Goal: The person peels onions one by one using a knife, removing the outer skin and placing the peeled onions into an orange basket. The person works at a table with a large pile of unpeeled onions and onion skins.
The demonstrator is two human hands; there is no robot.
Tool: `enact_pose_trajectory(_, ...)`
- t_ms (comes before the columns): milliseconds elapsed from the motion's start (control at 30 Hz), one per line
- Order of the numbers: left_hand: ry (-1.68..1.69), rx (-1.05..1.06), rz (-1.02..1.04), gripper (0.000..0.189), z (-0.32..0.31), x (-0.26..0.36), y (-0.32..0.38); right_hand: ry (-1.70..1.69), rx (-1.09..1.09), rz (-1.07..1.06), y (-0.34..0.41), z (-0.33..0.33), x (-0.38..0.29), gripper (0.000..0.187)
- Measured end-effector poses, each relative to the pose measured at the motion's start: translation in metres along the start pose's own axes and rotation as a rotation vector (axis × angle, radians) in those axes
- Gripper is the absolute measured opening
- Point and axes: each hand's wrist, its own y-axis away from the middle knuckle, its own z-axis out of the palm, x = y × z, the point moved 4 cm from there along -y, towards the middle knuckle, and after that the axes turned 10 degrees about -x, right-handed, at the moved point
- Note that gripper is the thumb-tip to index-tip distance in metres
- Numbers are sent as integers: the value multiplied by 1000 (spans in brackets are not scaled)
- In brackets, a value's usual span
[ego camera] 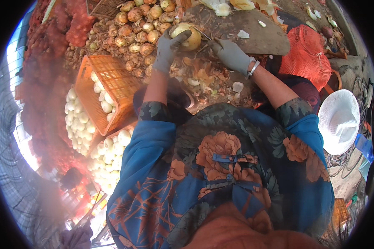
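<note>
My left hand point(170, 46), in a grey glove, grips a large yellow onion point(191, 38) with the thumb across its top. At the onion's right side my right hand point(229, 51), gloved too, is closed around the handle of a small knife. The thin knife blade point(202, 33) points up and left to the onion; whether it cuts in cannot be told. Loose onion skins point(205, 73) lie on the ground below both hands. Unpeeled onions point(137, 28) are heaped to the left of the onion I hold.
A tilted orange plastic crate point(118, 81) holds peeled onions point(104, 99), with more peeled onions point(112, 152) below it. Red mesh sacks point(50, 71) are stacked at far left. A brown board point(252, 28) lies beyond my right hand; a red mesh bag point(307, 56) and white hat point(339, 121) are at right.
</note>
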Motion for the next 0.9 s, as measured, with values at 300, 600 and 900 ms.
enact_pose_trajectory(300,-674,466,345,99,40,8,34,7,-44,74,14,-15,-3,52)
enact_pose_trajectory(600,-240,194,148,87,7,6,5,17,39,5,-1,4,0,45)
enact_pose_trajectory(900,79,27,-70,64,-38,8,-12,140,62,-25,-20,10,-18,42)
